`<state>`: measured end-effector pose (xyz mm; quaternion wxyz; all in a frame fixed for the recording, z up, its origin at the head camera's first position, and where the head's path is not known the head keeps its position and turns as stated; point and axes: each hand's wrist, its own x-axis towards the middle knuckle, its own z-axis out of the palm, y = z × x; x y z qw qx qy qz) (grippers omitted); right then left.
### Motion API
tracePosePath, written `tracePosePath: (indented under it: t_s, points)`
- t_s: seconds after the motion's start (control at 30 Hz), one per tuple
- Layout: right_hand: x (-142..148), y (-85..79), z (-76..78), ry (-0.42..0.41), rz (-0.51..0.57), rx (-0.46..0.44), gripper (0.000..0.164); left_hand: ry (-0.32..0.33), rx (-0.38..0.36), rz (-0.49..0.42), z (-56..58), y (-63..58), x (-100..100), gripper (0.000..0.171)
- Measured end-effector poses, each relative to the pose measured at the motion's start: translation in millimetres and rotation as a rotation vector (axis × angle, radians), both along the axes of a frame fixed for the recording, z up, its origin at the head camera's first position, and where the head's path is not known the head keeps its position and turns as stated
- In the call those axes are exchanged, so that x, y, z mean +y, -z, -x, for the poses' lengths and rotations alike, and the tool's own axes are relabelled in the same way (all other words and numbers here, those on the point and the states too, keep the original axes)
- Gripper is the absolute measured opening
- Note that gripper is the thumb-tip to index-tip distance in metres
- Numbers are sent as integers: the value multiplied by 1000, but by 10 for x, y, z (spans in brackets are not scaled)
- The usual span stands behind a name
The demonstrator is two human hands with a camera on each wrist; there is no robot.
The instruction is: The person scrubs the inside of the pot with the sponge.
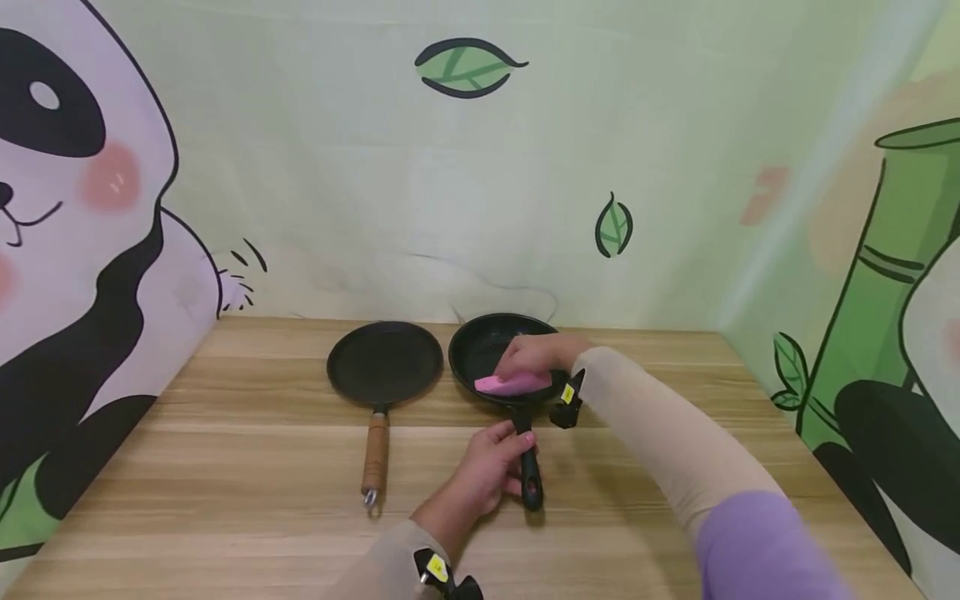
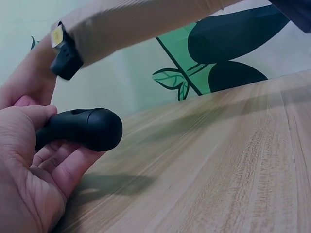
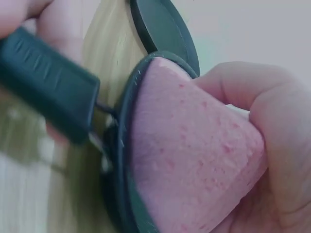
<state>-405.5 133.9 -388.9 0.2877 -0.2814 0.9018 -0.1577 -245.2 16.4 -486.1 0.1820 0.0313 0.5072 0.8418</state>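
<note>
A black frying pan (image 1: 472, 354) stands on the wooden table, its black handle (image 1: 531, 479) pointing toward me. My left hand (image 1: 487, 467) grips that handle, thumb on top and fingers beneath, as the left wrist view also shows of the handle's rounded end (image 2: 99, 128). Over the near right part of the pan, my right hand (image 1: 528, 354) holds a pink sponge (image 1: 513, 383). In the right wrist view the sponge (image 3: 189, 155) lies inside the pan's rim (image 3: 124, 145), pinched between thumb and fingers. Part of the pan's inside is hidden by this hand.
A flat black griddle pan (image 1: 386, 362) with a wooden handle (image 1: 376, 454) lies left of the frying pan. Behind the table (image 1: 247, 467) hangs a backdrop (image 1: 337, 167) with pandas, leaves and bamboo. Each wrist wears a small black camera (image 1: 567, 402).
</note>
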Motion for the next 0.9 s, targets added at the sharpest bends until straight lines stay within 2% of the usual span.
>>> tracePosePath:
  t_s: [0.1,0.3,0.5,0.63,0.77,0.9]
  points:
    - [79,-73,-21,-23,-110,27,27,-14,-7,14,8,1,0,36]
    - [197,-253,-103,25,-274,33,19,-16,-22,12,22,8,-2,42]
    - [283,-292,-126,-56,-421,142,19,-8,-35,18,0,-8,2,47]
    - [374,-227,-55,-80,-474,252,26,-7,-44,31,-14,-22,-10,47]
    - [469,-150,21,-134,-525,445,28,1,-47,34,-15,-29,-20,49]
    - [527,-92,70,-192,-531,598,28,-2,-42,42,-24,-40,-24,50]
